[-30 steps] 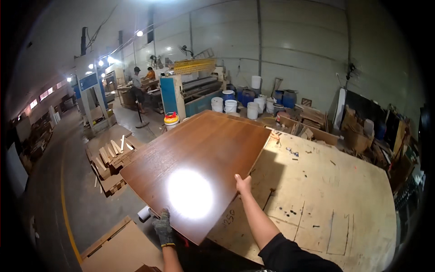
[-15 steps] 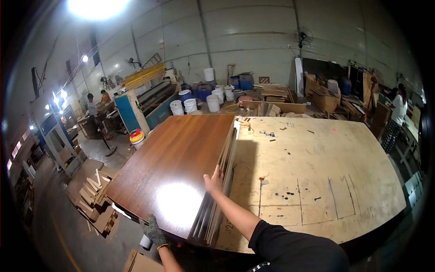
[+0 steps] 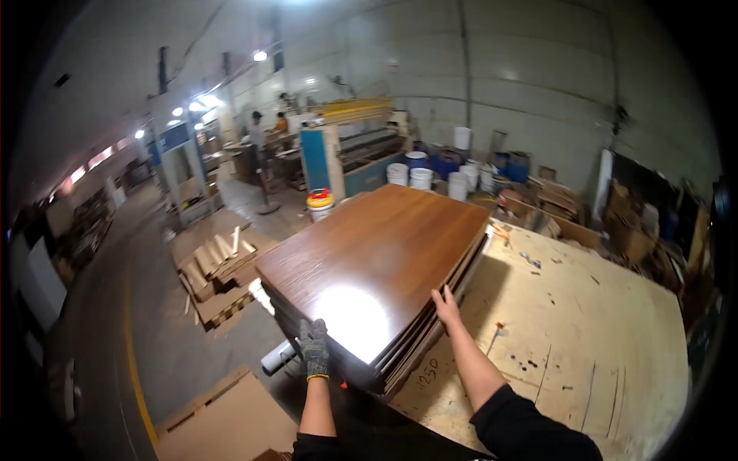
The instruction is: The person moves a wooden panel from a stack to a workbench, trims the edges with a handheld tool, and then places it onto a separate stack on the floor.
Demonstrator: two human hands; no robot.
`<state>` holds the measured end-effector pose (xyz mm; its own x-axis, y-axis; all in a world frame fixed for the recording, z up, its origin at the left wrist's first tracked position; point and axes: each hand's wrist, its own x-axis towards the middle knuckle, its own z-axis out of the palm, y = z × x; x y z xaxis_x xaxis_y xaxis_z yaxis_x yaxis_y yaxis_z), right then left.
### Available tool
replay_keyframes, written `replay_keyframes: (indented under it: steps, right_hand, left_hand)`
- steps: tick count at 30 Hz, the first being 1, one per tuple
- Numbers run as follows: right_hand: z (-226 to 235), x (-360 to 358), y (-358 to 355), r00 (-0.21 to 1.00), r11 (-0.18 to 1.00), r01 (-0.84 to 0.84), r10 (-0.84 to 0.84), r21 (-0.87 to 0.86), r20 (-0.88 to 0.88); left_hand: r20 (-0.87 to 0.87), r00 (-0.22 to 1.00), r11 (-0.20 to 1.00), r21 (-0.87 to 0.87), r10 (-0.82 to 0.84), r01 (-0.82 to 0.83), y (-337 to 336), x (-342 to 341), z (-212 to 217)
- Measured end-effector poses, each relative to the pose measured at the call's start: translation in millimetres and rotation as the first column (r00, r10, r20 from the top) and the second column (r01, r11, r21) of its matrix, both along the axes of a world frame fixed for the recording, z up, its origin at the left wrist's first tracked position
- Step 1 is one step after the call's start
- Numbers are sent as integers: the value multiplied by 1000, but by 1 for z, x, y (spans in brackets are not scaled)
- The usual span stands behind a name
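A stack of brown wood-grain panels point(image 3: 400, 253) lies on a pale plywood worktable, its glossy top sheet reflecting a lamp. My left hand point(image 3: 314, 349), in a dark grey knitted glove, rests at the stack's near left edge with its fingers stretched up against the top panel. Bare and with fingers apart, my right hand point(image 3: 446, 305) touches the stack's right side, near the top panel's edge. The undersides of both hands are hidden. Along the side facing me, the edges of several panels show, slightly uneven.
The plywood tabletop point(image 3: 607, 323) carries pencil lines and small scraps. Wood strips point(image 3: 219, 257) lie on flat cardboard at left, and a cardboard sheet point(image 3: 227, 419) lies nearer. Beyond stand a yellow-and-white bucket point(image 3: 320, 206), white buckets point(image 3: 420, 178), a blue machine point(image 3: 315, 161) and people.
My view has swung left, so the stack appears further right. My left hand now lies with its fingers on the near edge; my right hand still touches the right side.
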<state>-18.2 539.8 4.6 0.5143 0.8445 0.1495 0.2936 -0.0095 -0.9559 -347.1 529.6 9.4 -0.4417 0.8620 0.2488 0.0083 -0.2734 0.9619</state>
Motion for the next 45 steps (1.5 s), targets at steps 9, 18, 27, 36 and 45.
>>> replay_keyframes:
  steps: [9, 18, 27, 36, 45]
  right_hand:
    - [-145, 105, -349, 769, 881, 373, -118, -291, 628]
    - [-169, 203, -567, 664, 955, 48, 188, -292, 724]
    - [-127, 115, -536, 857, 860, -506, 510, -65, 73]
    - [-178, 55, -668, 696, 660, -690, 717, -298, -24]
    - [-221, -191, -732, 343, 66, -845, 829, -531, -442]
  left_hand:
    - [-148, 385, 81, -980, -911, -183, -403, -113, -294]
    - [186, 787, -424, -900, -588, -104, -874, 52, -256]
    - [-217, 802, 86, -975, -557, -204, -926, 64, -255]
    - [-320, 893, -29, -937, -317, -347, -1008, -24, -234]
    - [-511, 802, 14, -841, 311, -541, -1045, -283, -330]
